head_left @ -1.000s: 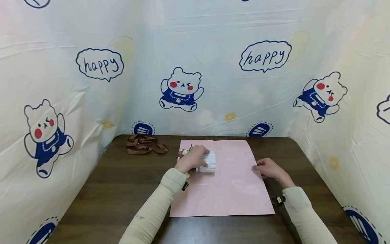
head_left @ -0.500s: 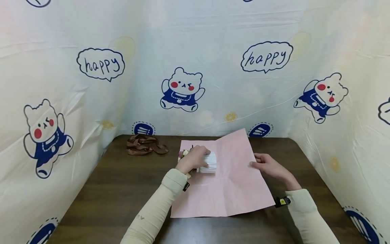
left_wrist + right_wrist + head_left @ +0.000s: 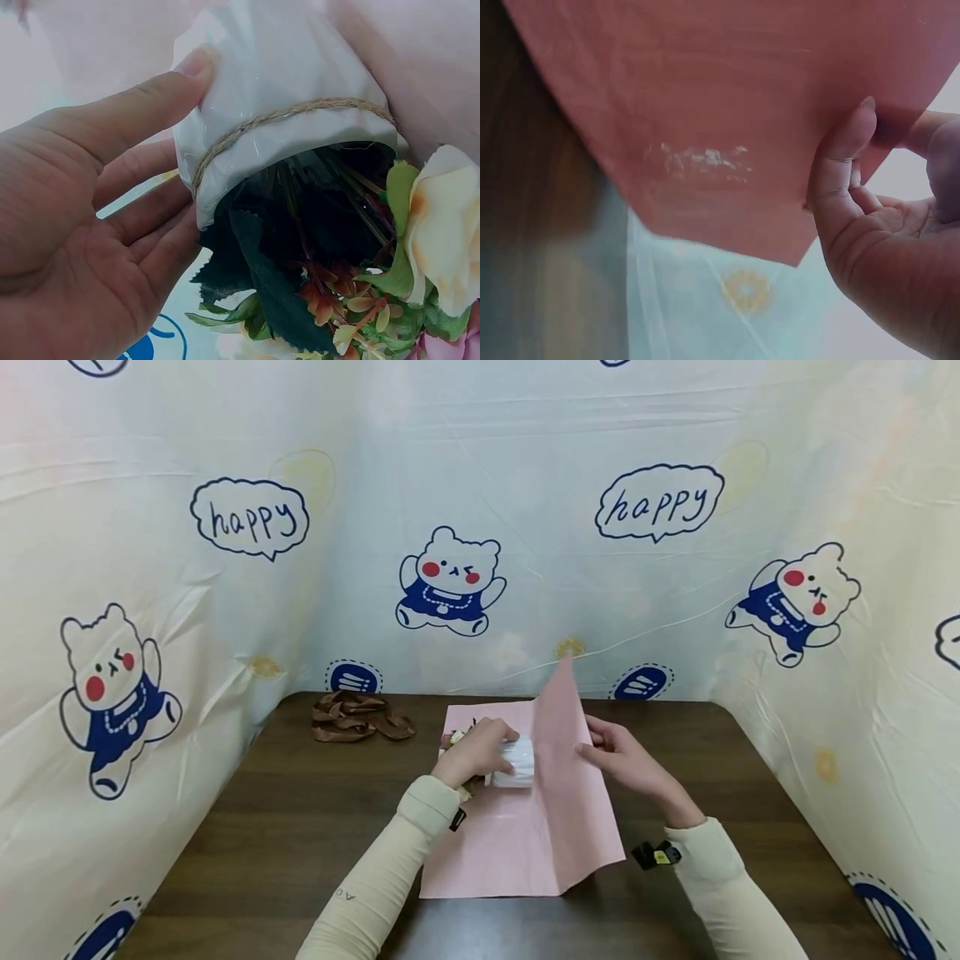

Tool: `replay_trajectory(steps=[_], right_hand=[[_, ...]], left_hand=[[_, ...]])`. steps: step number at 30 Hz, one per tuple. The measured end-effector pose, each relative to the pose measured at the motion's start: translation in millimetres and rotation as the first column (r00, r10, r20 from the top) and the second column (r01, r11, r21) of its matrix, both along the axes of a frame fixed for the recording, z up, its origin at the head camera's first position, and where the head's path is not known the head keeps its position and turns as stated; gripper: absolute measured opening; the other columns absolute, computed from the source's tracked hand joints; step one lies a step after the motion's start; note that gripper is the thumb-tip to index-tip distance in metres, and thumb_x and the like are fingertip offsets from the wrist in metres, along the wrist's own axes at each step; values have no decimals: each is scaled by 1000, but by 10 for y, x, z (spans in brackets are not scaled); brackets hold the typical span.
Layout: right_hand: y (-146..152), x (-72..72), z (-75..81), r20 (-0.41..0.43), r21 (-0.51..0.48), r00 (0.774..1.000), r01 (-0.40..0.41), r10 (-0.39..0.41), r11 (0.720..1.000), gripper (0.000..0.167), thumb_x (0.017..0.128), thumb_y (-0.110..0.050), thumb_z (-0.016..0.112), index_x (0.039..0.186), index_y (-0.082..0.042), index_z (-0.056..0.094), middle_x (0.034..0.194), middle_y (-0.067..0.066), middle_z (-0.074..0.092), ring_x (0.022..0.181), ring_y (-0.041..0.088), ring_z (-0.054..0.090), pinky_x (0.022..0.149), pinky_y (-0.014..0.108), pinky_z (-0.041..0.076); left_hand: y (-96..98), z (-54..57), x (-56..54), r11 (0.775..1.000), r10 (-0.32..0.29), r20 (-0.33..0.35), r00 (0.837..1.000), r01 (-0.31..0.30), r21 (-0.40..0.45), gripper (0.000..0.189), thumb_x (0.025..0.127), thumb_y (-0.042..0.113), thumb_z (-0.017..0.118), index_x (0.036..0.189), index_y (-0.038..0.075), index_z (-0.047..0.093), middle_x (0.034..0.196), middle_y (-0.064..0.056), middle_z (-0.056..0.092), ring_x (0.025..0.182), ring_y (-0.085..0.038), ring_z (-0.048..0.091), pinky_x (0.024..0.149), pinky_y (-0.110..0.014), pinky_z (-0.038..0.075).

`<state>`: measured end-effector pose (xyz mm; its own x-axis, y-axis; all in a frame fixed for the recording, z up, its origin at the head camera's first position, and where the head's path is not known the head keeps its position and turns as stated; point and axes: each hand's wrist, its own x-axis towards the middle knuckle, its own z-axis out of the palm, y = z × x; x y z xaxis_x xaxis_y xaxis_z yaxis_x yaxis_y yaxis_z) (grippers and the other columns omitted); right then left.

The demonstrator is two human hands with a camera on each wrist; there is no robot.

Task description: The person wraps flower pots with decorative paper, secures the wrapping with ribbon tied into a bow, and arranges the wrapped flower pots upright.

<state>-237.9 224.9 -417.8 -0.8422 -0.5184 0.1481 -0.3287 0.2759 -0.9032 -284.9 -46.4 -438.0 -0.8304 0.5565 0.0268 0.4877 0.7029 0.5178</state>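
Note:
A white flowerpot lies on its side on a sheet of pink wrapping paper. My left hand grips it, thumb on one side and fingers on the other in the left wrist view. Twine circles the pot near its mouth, from which leaves and a cream flower stick out to the left. My right hand pinches the paper's right edge, thumb on the near face. That half of the sheet stands raised along a crease just right of the pot; the left half lies flat.
A loose bundle of brown ribbon lies at the back left of the dark wooden table. A printed curtain encloses the table at the back and both sides.
My right hand has lifted the paper's right edge and moved left with it, so the right half has gone from flat to steeply raised. My left hand stays on the flowerpot.

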Motion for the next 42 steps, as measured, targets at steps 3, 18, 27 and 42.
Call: replay_trajectory(steps=[3,18,27,42], right_hand=[[-173,-15,37,-22,-6,1000,-10,10,1000,60,104,-9,55,155,9,29,126,34,62,92,18,69,78,27,59],[-676,-97,33,15,-88,995,-100,101,991,61,105,-8,52,158,4,25,137,37,55,110,36,67,81,29,59],[-758,-104,58,38,-71,994,-103,106,992,65,105,-12,53,160,2,21,144,34,51,118,52,59,84,28,58],[-874,-129,26,25,-3,995,-100,100,995,70,104,-14,57,160,4,19,127,29,65,111,52,62,79,24,55]], left_hand=[[-9,-10,-3,1000,-5,16,1000,5,12,58,78,10,89,131,-1,67,133,-17,66,125,-30,60,105,-41,49],[7,-25,-117,997,-68,-19,998,67,-39,54,77,15,91,125,-1,71,118,-13,72,99,-21,64,89,-36,52],[-113,-117,-186,983,-167,-17,986,168,67,41,86,14,82,124,4,70,115,-7,72,98,-21,66,87,-35,54],[-224,-217,-187,967,-127,-109,986,147,206,27,100,9,62,126,4,70,123,-10,71,100,-20,68,90,-37,55]])
